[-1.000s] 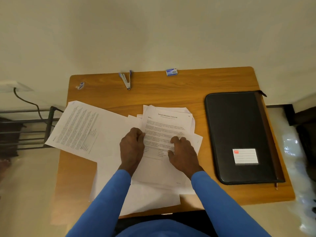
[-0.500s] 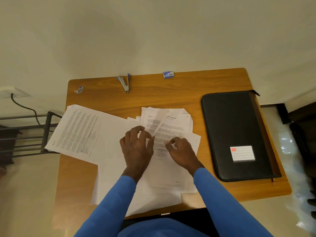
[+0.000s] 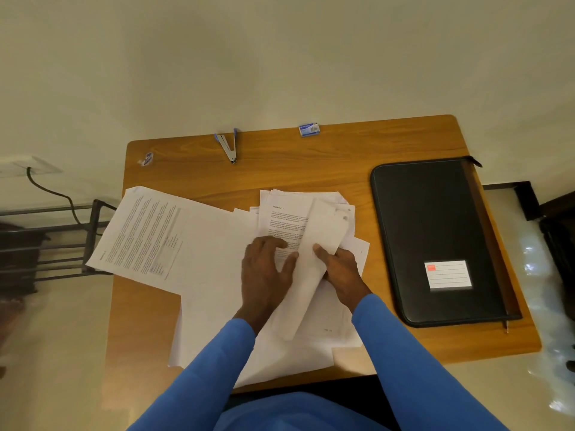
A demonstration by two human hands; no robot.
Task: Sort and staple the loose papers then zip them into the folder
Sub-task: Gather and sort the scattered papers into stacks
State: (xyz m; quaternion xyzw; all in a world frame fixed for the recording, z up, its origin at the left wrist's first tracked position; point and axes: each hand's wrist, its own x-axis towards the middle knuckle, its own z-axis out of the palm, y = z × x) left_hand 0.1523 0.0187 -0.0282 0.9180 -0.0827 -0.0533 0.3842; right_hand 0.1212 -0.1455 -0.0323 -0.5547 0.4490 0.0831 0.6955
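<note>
Loose white papers [image 3: 217, 244] lie spread over the middle and left of the wooden desk [image 3: 311, 163]. My right hand [image 3: 340, 272] pinches the top sheet [image 3: 314, 269], thumb on its blank back, and holds it lifted and turned over to the right. My left hand [image 3: 264, 269] rests flat on the printed page [image 3: 283, 219] beneath, fingers spread. An open stapler [image 3: 228, 146] lies at the desk's far edge. The black zip folder [image 3: 435, 237], shut, lies flat on the right side.
A small box of staples [image 3: 309, 129] sits at the far edge by the wall. A small wrapped item [image 3: 147, 158] lies near the far left corner. A dark metal rack [image 3: 46, 237] stands left of the desk, with a cable above it.
The top sheet, flat under both hands a second ago, has been lifted by my right hand and flipped toward the right, uncovering the printed page below. My left hand moved onto that page.
</note>
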